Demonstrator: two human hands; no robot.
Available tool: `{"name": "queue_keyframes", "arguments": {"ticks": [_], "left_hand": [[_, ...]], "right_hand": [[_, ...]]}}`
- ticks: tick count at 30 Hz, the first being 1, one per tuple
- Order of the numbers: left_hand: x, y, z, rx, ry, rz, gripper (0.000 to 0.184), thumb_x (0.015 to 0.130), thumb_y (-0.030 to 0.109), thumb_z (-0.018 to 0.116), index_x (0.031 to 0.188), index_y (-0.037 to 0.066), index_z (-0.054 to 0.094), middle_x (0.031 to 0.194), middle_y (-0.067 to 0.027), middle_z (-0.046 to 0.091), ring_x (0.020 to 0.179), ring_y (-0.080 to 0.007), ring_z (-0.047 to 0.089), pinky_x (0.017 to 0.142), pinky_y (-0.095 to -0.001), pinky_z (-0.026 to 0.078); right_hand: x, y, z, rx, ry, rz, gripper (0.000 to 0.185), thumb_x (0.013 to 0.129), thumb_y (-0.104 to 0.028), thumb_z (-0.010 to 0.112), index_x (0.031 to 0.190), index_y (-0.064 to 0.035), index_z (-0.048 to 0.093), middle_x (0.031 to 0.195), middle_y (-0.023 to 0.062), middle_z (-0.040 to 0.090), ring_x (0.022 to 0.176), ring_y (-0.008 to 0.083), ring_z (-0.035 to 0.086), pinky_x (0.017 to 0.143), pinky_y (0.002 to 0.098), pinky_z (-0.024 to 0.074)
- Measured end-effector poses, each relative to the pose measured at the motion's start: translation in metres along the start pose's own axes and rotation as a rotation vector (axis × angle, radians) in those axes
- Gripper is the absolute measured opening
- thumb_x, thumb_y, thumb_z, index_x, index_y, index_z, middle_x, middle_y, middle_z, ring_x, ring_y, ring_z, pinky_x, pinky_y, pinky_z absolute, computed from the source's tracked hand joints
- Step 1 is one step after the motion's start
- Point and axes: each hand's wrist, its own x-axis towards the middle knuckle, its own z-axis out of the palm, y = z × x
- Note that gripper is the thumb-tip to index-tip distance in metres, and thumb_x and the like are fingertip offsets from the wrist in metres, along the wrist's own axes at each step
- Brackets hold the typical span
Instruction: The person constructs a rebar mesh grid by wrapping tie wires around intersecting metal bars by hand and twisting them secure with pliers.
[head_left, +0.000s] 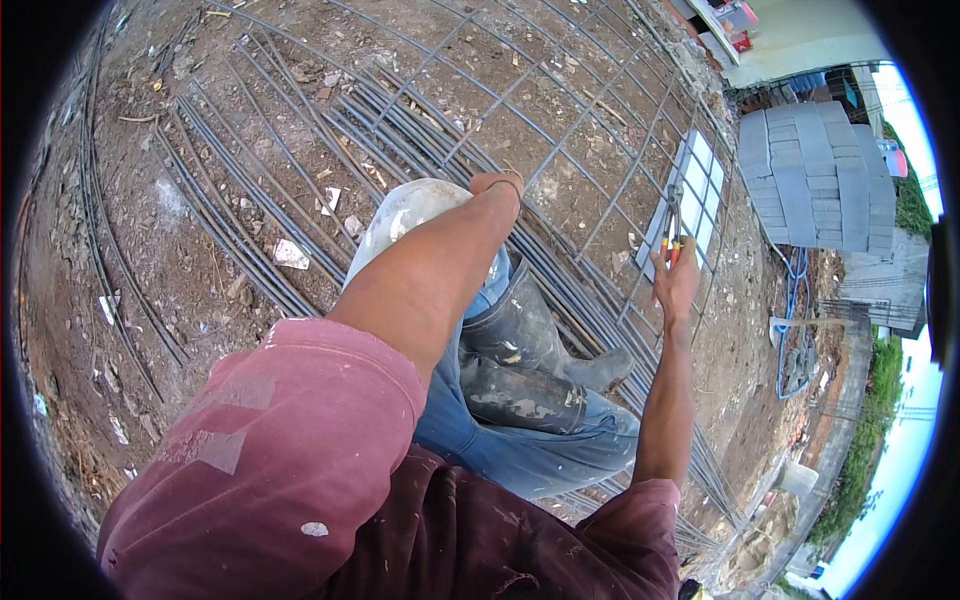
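My right hand (676, 275) is closed round the red and yellow handles of a pair of pliers (674, 215). The pliers' metal head points away from me, over a white board (690, 190) under the bar grid. My left hand (497, 183) is bent at the wrist beyond my knee, beside the steel grid (540, 70); its fingers are mostly hidden. Below it runs a bundle of steel bars (400, 125) on the ground.
More loose bars (225, 200) lie at the left on the dirt. My rubber boots (520, 390) rest among the bars. Stacked grey blocks (815, 175), a blue hose (793, 330) and a wall are at the right.
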Motion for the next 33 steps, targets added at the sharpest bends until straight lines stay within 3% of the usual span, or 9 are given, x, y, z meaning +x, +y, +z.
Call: {"name": "queue_keyframes", "arguments": {"ticks": [5,7,11,14,19,24,27,29,33], "left_hand": [[-0.017,0.002,-0.009,-0.103,-0.009,0.002,0.039,0.103,0.022,0.056,0.116,-0.014,0.063,0.099,-0.0146,0.077,0.077,-0.0210,0.075,0.067,-0.0285,0.060],[0.058,-0.006,0.036,1.138,0.009,0.475,0.022,0.089,0.017,0.068,0.107,0.009,0.077,0.101,0.0005,0.076,0.092,-0.0132,0.073,0.070,-0.0335,0.053],[-0.029,0.002,-0.014,0.349,-0.047,0.123,0.040,0.105,0.030,0.051,0.106,-0.004,0.072,0.089,-0.0073,0.077,0.077,-0.0179,0.073,0.065,-0.0314,0.056],[-0.030,0.005,-0.022,1.116,-0.092,0.516,0.025,0.092,0.026,0.067,0.096,0.003,0.077,0.094,-0.0062,0.077,0.084,-0.0118,0.074,0.066,-0.0313,0.055],[-0.035,0.002,-0.019,0.741,-0.077,0.282,0.028,0.099,0.017,0.053,0.109,0.002,0.075,0.100,-0.0101,0.077,0.087,-0.0224,0.075,0.074,-0.0348,0.056],[-0.005,-0.003,0.000,0.957,-0.106,0.369,0.029,0.097,0.020,0.056,0.111,0.001,0.074,0.107,-0.0136,0.076,0.093,-0.0262,0.074,0.079,-0.0379,0.055],[0.017,-0.009,0.018,0.299,0.011,0.127,0.034,0.096,0.026,0.059,0.111,0.000,0.073,0.106,-0.0152,0.075,0.095,-0.0269,0.074,0.083,-0.0383,0.054],[-0.014,-0.001,0.000,0.782,0.003,0.264,0.022,0.094,0.017,0.064,0.107,0.018,0.081,0.100,0.0047,0.077,0.090,-0.0092,0.073,0.064,-0.0318,0.056],[-0.005,-0.003,0.004,0.884,0.011,0.302,0.022,0.095,0.015,0.062,0.106,0.018,0.081,0.103,0.0056,0.077,0.094,-0.0092,0.073,0.065,-0.0321,0.056]], "right_hand": [[0.054,-0.076,-0.008,-0.229,-0.347,-0.450,0.023,0.095,-0.023,0.066,0.111,-0.0070,0.063,0.093,0.0187,0.069,0.087,0.0403,0.070,0.071,0.0495,0.0544],[0.059,-0.098,0.004,-0.339,-0.422,-0.539,0.021,0.097,-0.023,0.062,0.112,-0.0083,0.064,0.092,0.0181,0.069,0.089,0.0391,0.071,0.070,0.0494,0.0558],[0.047,-0.115,0.026,-0.514,-0.552,-0.505,0.035,0.098,-0.021,0.058,0.131,-0.0087,0.058,0.114,0.0188,0.066,0.093,0.0366,0.073,0.073,0.0485,0.0595],[0.040,-0.108,0.043,-0.520,-0.575,-0.433,0.055,0.099,-0.021,0.056,0.151,-0.0080,0.043,0.141,0.0237,0.053,0.098,0.0379,0.072,0.078,0.0481,0.0608],[0.022,-0.107,0.061,-0.505,-0.523,-0.414,0.063,0.098,-0.020,0.056,0.156,-0.0055,0.035,0.147,0.0291,0.047,0.113,0.0429,0.067,0.086,0.0471,0.0604],[0.017,-0.129,0.044,-0.565,-0.518,-0.387,0.040,0.098,-0.023,0.055,0.132,-0.0021,0.056,0.130,0.0244,0.059,0.105,0.0401,0.068,0.081,0.0480,0.0564],[0.024,-0.135,0.032,-0.672,-0.373,-0.544,0.026,0.098,-0.023,0.055,0.111,-0.0026,0.064,0.114,0.0192,0.066,0.098,0.0355,0.069,0.078,0.0449,0.0523],[0.030,-0.136,0.029,-0.685,-0.282,-0.638,0.022,0.098,-0.023,0.056,0.101,-0.0033,0.066,0.106,0.0161,0.069,0.095,0.0330,0.069,0.077,0.0428,0.0500],[0.066,-0.157,0.017,-0.612,-0.637,-0.521,0.021,0.095,-0.019,0.061,0.100,-0.0003,0.070,0.094,0.0164,0.072,0.087,0.0335,0.072,0.073,0.0466,0.0553]]}}
